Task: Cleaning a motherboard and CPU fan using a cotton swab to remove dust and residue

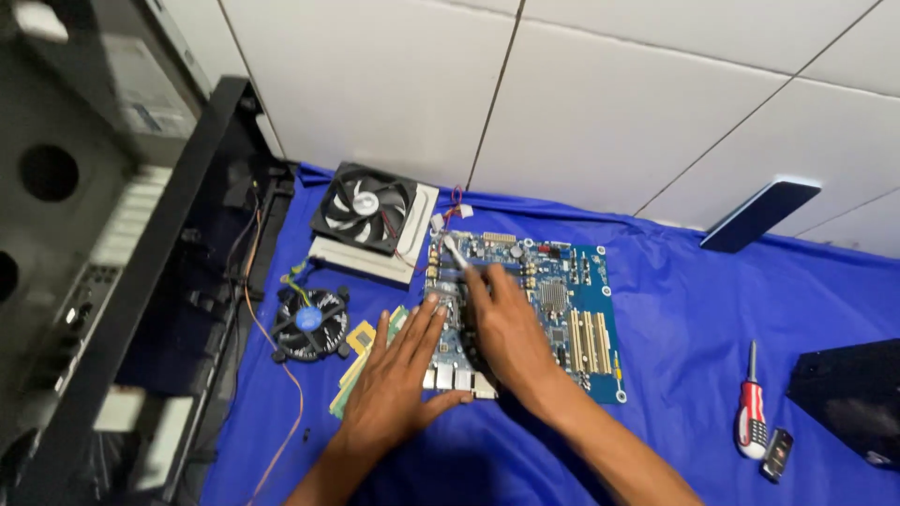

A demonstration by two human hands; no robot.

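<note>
A blue motherboard lies flat on a blue cloth. My left hand rests open with fingers spread on the board's near left edge, over its rear ports. My right hand lies across the board's middle and holds a thin white brush-like tool, whose tip touches the board's far left corner. Part of the board is hidden under both hands.
A black case fan on a white heatsink sits beyond the board. A round cooler fan and green memory sticks lie left. A red screwdriver, a small dark device, a phone and a computer case surround them.
</note>
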